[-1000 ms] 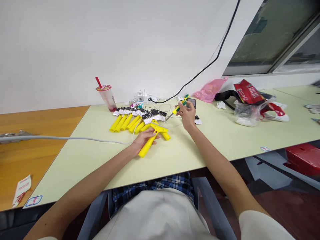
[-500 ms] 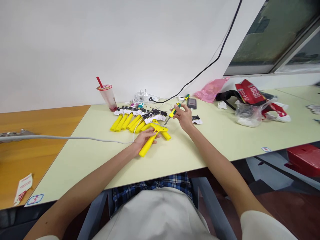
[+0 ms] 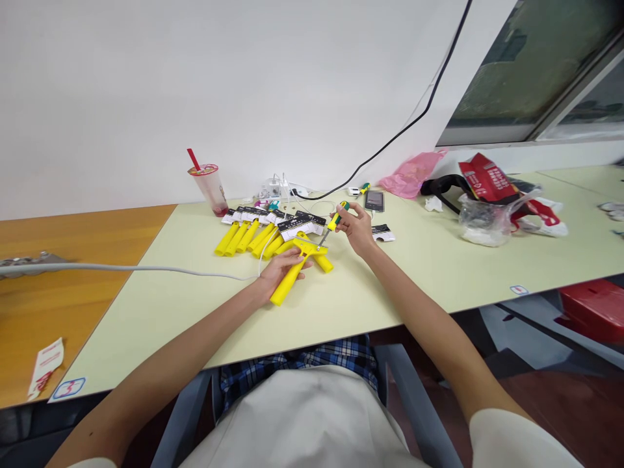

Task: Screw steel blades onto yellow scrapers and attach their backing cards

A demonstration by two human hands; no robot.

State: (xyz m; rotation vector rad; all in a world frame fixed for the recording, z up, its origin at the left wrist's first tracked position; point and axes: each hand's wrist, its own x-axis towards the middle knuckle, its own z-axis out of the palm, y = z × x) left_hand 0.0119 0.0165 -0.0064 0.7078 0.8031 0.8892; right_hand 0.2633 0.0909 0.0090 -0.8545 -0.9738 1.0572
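My left hand [image 3: 283, 268] is closed on a yellow scraper [image 3: 288, 284], its handle slanting toward me and its wide head pointing away. My right hand [image 3: 357, 229] grips the green and yellow handle of a screwdriver [image 3: 336, 220]. The screwdriver's tip meets the right part of the scraper's head, at what looks like a small screw. Just behind lie several more yellow scrapers [image 3: 247, 238] in a row, with black and white cards [image 3: 297, 225] at their far ends. One of them partly shows under the held scraper's head.
A plastic cup [image 3: 210, 190] with a red straw stands back left. Near the wall are a power strip [image 3: 277, 189], another screwdriver [image 3: 364, 188] and a phone-like device [image 3: 375, 201]. A pink bag [image 3: 412, 175] and a clear plastic bag [image 3: 482, 223] lie right. A white cable [image 3: 195, 271] crosses from the left.
The screwdriver and my right hand have shifted very slightly left, with the fingers turned a little on the handle. My left hand and the scraper hold almost still.
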